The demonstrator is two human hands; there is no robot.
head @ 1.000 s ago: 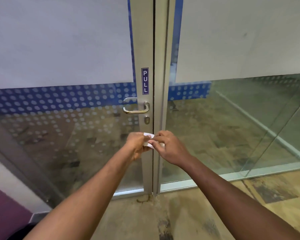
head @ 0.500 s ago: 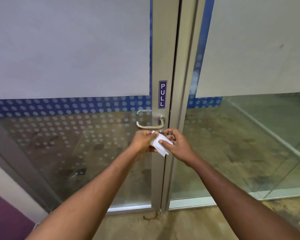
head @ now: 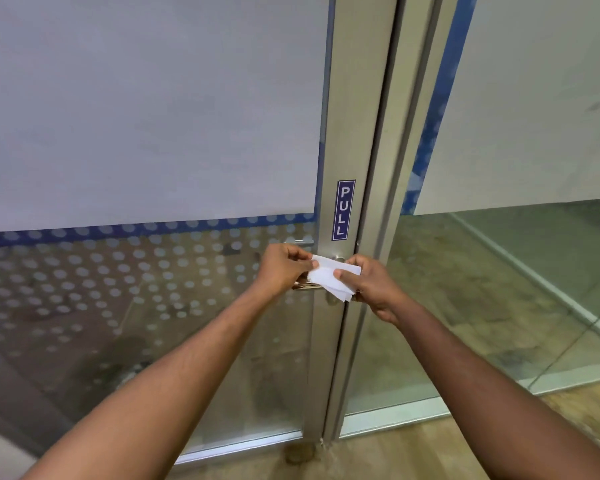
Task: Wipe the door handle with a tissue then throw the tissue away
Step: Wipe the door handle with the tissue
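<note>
A white folded tissue [head: 333, 277] is stretched between both hands right in front of the door handle. My left hand [head: 282, 270] pinches its left end and my right hand [head: 371, 289] grips its right end with the thumb on top. The metal door handle [head: 309, 286] is mostly hidden behind the hands and tissue; only a short piece of the lever shows under my left hand, and its base sits on the silver door frame [head: 347, 140]. Whether the tissue touches the handle cannot be told.
A blue PULL sign [head: 343, 210] is fixed on the frame just above the handle. Frosted glass panels [head: 146, 109] with a dotted blue band fill the door on the left, and another glass pane [head: 499, 271] stands on the right. Worn flooring [head: 395, 455] lies below.
The view has closed in on the door. Both hands rose with the tissue from below the handle to in front of it, and the tissue is spread wider between them.
</note>
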